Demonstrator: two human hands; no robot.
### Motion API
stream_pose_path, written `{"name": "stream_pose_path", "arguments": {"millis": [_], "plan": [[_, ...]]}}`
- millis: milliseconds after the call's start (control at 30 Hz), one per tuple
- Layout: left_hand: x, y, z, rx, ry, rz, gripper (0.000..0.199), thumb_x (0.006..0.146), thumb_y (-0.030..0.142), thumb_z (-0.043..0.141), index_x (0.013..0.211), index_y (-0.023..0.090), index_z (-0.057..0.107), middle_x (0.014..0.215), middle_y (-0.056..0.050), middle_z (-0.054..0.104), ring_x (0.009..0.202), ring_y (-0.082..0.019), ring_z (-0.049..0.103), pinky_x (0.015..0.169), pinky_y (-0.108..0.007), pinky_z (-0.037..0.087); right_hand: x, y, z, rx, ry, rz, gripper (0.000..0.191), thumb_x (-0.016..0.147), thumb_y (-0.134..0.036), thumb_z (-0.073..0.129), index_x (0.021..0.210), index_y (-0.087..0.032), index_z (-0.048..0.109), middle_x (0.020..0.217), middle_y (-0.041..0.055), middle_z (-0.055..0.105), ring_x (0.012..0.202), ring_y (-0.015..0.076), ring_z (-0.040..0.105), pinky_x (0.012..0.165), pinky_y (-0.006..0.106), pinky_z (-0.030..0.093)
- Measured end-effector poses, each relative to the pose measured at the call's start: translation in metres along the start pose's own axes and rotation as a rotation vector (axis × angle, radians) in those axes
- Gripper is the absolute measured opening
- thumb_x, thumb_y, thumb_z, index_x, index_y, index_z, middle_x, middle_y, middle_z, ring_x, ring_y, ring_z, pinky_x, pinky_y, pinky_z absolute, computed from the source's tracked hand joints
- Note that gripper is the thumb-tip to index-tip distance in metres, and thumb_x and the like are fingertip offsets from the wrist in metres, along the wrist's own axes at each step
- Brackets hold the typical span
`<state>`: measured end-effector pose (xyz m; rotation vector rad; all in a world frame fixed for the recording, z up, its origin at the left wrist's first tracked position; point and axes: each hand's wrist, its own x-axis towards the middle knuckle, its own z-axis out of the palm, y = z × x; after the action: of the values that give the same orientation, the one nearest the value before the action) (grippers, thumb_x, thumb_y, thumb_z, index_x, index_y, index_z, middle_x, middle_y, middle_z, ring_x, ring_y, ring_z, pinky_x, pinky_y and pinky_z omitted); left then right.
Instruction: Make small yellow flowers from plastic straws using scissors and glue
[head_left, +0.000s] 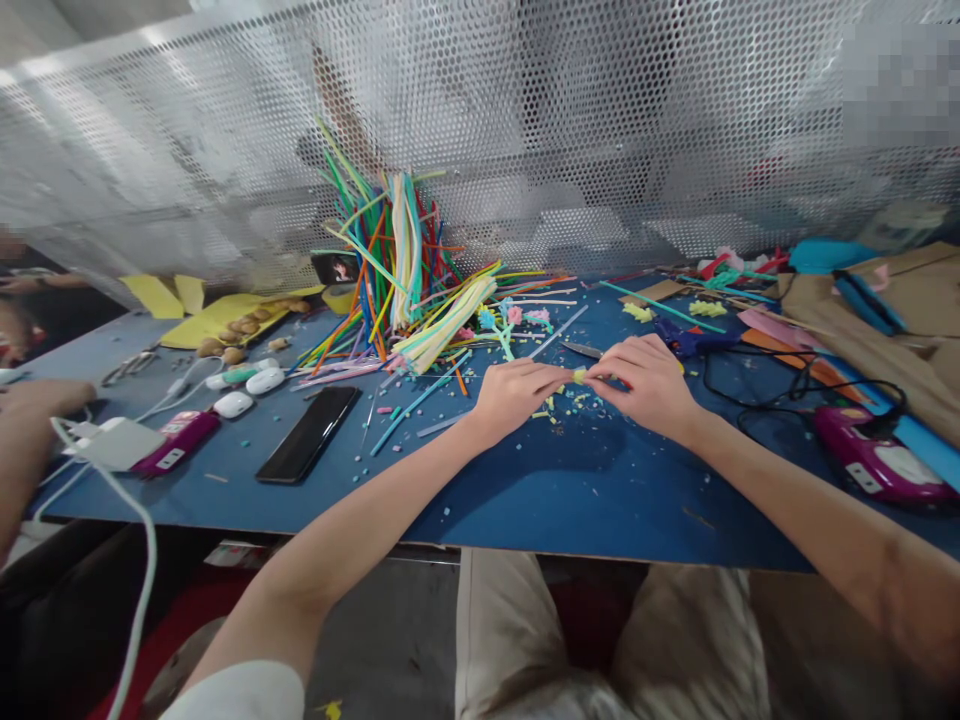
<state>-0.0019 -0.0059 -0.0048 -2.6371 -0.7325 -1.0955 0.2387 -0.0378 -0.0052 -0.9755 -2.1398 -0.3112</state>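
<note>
My left hand (517, 393) and my right hand (641, 385) meet over the blue table, fingertips pinched on a small pale yellow piece (579, 376). It looks like a bit of fuzzy craft stem, too small to make out fully. Just behind my right hand lies a metal blade (582, 350), perhaps of scissors. Little blue and yellow clippings are scattered under and around both hands. Beyond my left hand stand pink and blue fuzzy flowers on a green stem (507, 340). Past them is a bundle of cream and yellow fuzzy stems (446, 330).
A tall heap of coloured stems (375, 260) leans near the perforated metal screen (585, 130). Left are a black phone (308, 435), white cables and a purple power strip (178, 440); another person's arm (30, 430) rests there. Right are a second purple strip (877, 455) and brown paper (922, 330).
</note>
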Motion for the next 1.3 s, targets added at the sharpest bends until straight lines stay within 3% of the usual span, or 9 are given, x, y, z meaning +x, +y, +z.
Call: {"name": "stream_pose_path", "arguments": {"millis": [167,633,833,1300], "plan": [[0.0,-0.002,0.001,-0.003,0.024,-0.036,0.021,0.101,0.034,0.06,0.102,0.024,0.078,0.096,0.001,0.081,0.083,-0.011,0.075,0.073,-0.022,0.055,0.002,0.005,-0.007,0.003,0.018,0.027,0.02,0.093,-0.044,0.067,0.097,-0.024,0.066,0.086,0.0026,0.07,0.083,0.02,0.064,0.078,0.039,0.041],[-0.004,-0.012,0.01,0.033,0.015,-0.049,0.024,0.102,0.037,0.058,0.104,0.025,0.079,0.097,0.0,0.08,0.083,-0.011,0.073,0.074,-0.022,0.053,-0.001,0.015,-0.006,0.026,0.014,0.06,0.014,0.097,-0.037,0.063,0.09,-0.027,0.07,0.086,0.0008,0.075,0.082,0.0204,0.063,0.077,0.04,0.042],[-0.002,-0.009,0.006,0.103,0.014,-0.054,0.025,0.101,0.04,0.058,0.101,0.026,0.079,0.093,0.001,0.08,0.074,-0.011,0.069,0.064,-0.023,0.047,0.0,0.01,-0.007,0.043,0.048,0.027,0.022,0.093,-0.041,0.067,0.109,-0.026,0.066,0.105,0.0052,0.074,0.096,0.024,0.067,0.082,0.041,0.045],[0.001,-0.003,0.003,0.101,-0.023,-0.021,0.028,0.103,0.037,0.054,0.101,0.024,0.078,0.09,0.0,0.079,0.075,-0.012,0.066,0.065,-0.025,0.045,0.0,0.009,-0.001,0.004,0.07,-0.066,0.007,0.096,-0.032,0.066,0.094,-0.027,0.07,0.096,0.0006,0.072,0.089,0.0178,0.065,0.08,0.036,0.042]]}}
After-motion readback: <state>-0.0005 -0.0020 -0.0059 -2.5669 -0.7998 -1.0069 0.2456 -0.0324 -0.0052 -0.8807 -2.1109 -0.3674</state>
